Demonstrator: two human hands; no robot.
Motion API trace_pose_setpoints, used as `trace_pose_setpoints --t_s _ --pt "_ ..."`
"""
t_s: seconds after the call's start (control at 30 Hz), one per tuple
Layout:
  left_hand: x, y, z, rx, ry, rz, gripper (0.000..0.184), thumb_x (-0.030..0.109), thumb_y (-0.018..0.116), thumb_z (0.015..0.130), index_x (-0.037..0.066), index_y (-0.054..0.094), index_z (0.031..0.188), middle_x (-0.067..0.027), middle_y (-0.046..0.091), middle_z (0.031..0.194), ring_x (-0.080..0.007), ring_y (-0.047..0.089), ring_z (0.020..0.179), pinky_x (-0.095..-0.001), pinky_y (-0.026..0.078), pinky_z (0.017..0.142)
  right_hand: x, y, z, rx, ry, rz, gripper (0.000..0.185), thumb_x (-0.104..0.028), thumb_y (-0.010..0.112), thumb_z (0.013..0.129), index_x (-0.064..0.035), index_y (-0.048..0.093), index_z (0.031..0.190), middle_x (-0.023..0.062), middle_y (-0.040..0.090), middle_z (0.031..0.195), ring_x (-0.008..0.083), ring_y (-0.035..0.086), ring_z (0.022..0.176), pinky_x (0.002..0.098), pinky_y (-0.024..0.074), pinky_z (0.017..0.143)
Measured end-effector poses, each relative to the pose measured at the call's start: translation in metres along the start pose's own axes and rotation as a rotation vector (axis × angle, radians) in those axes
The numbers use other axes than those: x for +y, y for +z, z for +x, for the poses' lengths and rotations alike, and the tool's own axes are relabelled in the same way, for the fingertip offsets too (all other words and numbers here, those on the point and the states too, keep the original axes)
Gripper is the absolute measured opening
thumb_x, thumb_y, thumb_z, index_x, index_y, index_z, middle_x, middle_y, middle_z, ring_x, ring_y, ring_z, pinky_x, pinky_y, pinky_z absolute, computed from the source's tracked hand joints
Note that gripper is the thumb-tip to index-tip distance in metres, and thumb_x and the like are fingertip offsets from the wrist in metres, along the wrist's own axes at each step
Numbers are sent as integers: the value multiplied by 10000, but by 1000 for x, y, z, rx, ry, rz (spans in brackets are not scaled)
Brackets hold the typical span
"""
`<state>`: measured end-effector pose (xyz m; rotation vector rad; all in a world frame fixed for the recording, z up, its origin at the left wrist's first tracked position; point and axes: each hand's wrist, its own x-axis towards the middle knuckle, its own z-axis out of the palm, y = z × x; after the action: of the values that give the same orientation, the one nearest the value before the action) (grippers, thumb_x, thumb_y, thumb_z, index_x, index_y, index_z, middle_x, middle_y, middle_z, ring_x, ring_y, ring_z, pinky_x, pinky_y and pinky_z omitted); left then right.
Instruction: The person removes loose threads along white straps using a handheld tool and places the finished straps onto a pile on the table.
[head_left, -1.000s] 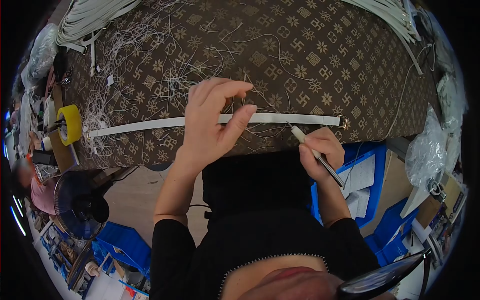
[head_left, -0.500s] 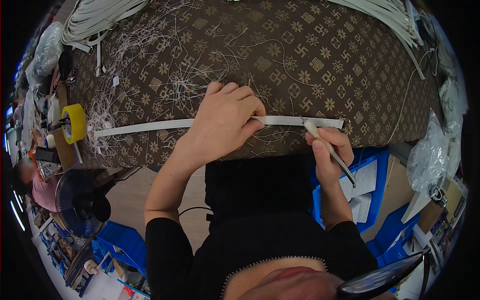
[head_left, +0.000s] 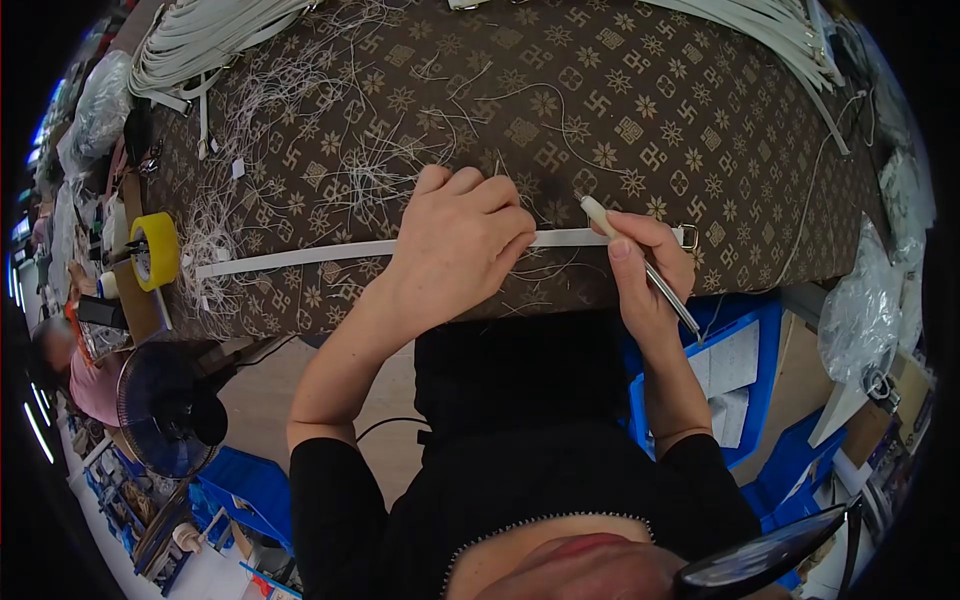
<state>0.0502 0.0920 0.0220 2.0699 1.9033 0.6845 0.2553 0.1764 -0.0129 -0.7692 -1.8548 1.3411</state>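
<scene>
A narrow white strap (head_left: 330, 253) with a metal buckle (head_left: 689, 237) at its right end lies across the brown patterned cloth (head_left: 740, 170). My left hand (head_left: 455, 240) is closed on the strap near its middle, thumb and fingers pinched together; the fingertips partly hide it. In my right hand (head_left: 648, 262) is a pen-like tool (head_left: 655, 277) with a pale upper part and a metal shaft, its pale end pointing up and left above the strap. The right hand covers part of the strap just left of the buckle.
Loose white threads (head_left: 380, 170) lie behind and left of my left hand. Bundles of white straps (head_left: 205, 45) rest at the back corners. A yellow tape roll (head_left: 155, 251) and a black fan (head_left: 170, 410) are at left, a blue bin (head_left: 768, 350) below right.
My left hand has closed on the strap, which it hovered over with fingers apart. My right hand has moved slightly up and right, and the tool's pale end has risen off the strap.
</scene>
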Motion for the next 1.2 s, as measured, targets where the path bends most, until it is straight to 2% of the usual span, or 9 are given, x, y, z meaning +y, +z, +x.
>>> trace_pose_setpoints --t_s 0.2,0.3,0.37,0.47,0.6,0.77,1.0,1.2 --pt "-5 16 -8 83 -41 -36 84 153 706 803 110 640 831 3 576 782 -174 563 732 -339 379 714 0 -1 0 -13 -3 -31 191 -82 653 895 6 643 1064 130 680 955 166 640 816 256 491 720" --pt "-9 6 -8 11 -121 -188 95 148 694 824 98 625 865 -8 577 781 -196 570 738 -344 390 710 3 0 0 7 -30 -30 192 -76 657 890 6 643 1063 131 680 950 163 639 808 255 490 714" --pt "-13 -4 -8 -20 -107 -330 153 110 718 776 96 626 897 -16 597 845 -211 568 730 -322 384 714 2 0 0 7 -21 -31 192 -75 657 890 6 643 1063 130 680 948 162 637 804 254 488 711" --pt "-16 -10 -3 -87 -61 -209 189 114 729 758 101 635 921 -17 586 848 -207 565 751 -324 382 738 2 0 0 4 -19 -32 190 -73 656 889 5 643 1063 128 679 944 159 634 795 252 485 704" --pt "-14 -7 1 -115 -85 -234 206 117 738 743 110 649 929 -10 576 843 -195 559 782 -331 373 754 3 1 0 9 -17 -22 190 -69 656 887 3 643 1062 124 678 941 158 631 789 253 484 699" --pt "-9 -13 3 -94 20 -107 166 133 754 726 134 670 869 4 560 830 -184 542 795 -322 358 757 3 1 -2 13 -8 -21 189 -72 658 885 2 644 1058 121 680 938 158 632 786 250 483 696" --pt "-15 -8 11 -180 54 -165 148 151 752 725 144 679 853 6 544 821 -180 527 801 -319 353 756 1 0 -1 0 -7 -33 191 -62 662 876 4 642 1053 126 680 930 165 634 780 252 485 696" --pt "-8 -3 12 -162 112 -18 91 152 724 746 125 653 797 7 546 813 -180 514 770 -323 351 750 5 2 -2 28 -41 -18 188 -60 665 874 3 642 1049 119 678 918 158 627 760 248 482 682"
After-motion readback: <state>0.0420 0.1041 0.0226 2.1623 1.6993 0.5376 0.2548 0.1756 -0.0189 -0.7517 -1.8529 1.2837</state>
